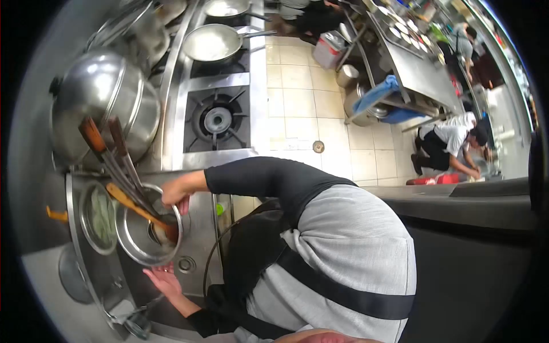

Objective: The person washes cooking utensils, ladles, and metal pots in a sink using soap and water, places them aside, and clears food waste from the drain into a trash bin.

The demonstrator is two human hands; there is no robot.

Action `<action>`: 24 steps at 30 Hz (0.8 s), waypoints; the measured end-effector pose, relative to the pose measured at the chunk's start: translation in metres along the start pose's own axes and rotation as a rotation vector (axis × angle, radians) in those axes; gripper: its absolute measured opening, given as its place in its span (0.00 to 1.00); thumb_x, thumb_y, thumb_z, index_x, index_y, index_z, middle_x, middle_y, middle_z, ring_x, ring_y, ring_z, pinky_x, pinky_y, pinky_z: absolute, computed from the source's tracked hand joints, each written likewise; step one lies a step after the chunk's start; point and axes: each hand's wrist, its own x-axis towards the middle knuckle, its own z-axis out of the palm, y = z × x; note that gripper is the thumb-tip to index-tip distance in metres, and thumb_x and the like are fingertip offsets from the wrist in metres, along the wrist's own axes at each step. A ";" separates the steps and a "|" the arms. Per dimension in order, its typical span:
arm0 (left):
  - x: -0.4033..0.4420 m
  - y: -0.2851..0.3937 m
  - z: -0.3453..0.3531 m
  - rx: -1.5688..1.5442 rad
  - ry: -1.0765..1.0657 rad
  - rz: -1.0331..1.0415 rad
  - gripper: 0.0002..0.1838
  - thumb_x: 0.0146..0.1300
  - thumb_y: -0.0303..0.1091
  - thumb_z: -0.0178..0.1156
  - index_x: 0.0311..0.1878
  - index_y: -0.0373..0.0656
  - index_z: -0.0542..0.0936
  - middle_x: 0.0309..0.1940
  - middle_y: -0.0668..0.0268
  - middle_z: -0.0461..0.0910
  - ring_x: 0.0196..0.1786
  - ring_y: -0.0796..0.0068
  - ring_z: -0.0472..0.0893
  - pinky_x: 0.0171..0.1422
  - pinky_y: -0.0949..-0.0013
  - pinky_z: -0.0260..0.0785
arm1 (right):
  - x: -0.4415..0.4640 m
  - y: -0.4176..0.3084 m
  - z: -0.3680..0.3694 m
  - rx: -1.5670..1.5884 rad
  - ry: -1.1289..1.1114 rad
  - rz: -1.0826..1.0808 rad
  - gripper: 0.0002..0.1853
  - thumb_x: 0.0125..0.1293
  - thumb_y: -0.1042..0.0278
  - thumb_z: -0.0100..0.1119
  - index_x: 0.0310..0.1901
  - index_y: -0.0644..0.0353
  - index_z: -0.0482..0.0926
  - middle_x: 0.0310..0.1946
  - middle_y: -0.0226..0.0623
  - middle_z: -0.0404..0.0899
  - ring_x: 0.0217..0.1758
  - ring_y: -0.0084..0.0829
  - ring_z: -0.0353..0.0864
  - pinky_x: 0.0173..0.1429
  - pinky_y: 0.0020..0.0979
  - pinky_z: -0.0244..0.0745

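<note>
My right hand (pixel 178 191) is closed on the upper rim of a round steel pot (pixel 127 243) in the sink area. Inside the pot stand several long-handled utensils (pixel 123 160), some with wooden grips, and a wooden-looking spoon or paddle (pixel 134 204) leans across it. What the pot contains at the bottom is hard to make out. Just below the pot's lower edge, my left hand (pixel 164 280) lies palm up with its fingers extended; whether it touches the pot I cannot tell. A second steel bowl (pixel 86 220) with something pale green inside sits beside the pot.
The sink (pixel 200 251) has a drain (pixel 186 264). Left of it stand a large steel pot (pixel 94 108) and a grey container (pixel 74 274). A stove burner (pixel 217 120) and a pan (pixel 213 43) are above. Co-workers (pixel 454 140) work beyond the tiled floor (pixel 331 137), near a steel table (pixel 420 71).
</note>
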 end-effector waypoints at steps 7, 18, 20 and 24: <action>0.014 0.033 0.064 0.214 -0.527 0.214 0.36 0.73 0.59 0.45 0.72 0.40 0.62 0.65 0.64 0.69 0.60 0.69 0.71 0.62 0.63 0.64 | -0.094 0.034 -0.042 0.403 0.200 -0.123 0.13 0.53 0.76 0.54 0.36 0.80 0.76 0.30 0.55 0.80 0.29 0.45 0.86 0.34 0.42 0.88; 0.088 0.034 0.202 0.277 -0.584 0.288 0.15 0.74 0.40 0.51 0.50 0.35 0.76 0.39 0.66 0.74 0.43 0.75 0.74 0.53 0.71 0.67 | -0.344 0.096 -0.167 0.598 0.600 -0.116 0.05 0.55 0.78 0.56 0.32 0.71 0.76 0.29 0.45 0.81 0.30 0.43 0.86 0.40 0.42 0.88; 0.107 0.022 0.229 0.351 -0.644 0.297 0.12 0.74 0.38 0.51 0.41 0.38 0.76 0.38 0.66 0.75 0.41 0.75 0.74 0.52 0.71 0.68 | -0.372 0.127 -0.193 0.626 0.673 -0.075 0.04 0.55 0.77 0.56 0.31 0.69 0.77 0.28 0.43 0.81 0.28 0.41 0.85 0.41 0.43 0.87; 0.130 -0.012 0.306 0.428 -0.600 0.234 0.11 0.72 0.36 0.55 0.36 0.39 0.75 0.38 0.65 0.75 0.40 0.75 0.75 0.51 0.70 0.69 | -0.400 0.201 -0.268 0.604 0.732 -0.018 0.03 0.53 0.78 0.55 0.30 0.67 0.77 0.28 0.43 0.81 0.27 0.38 0.84 0.39 0.41 0.87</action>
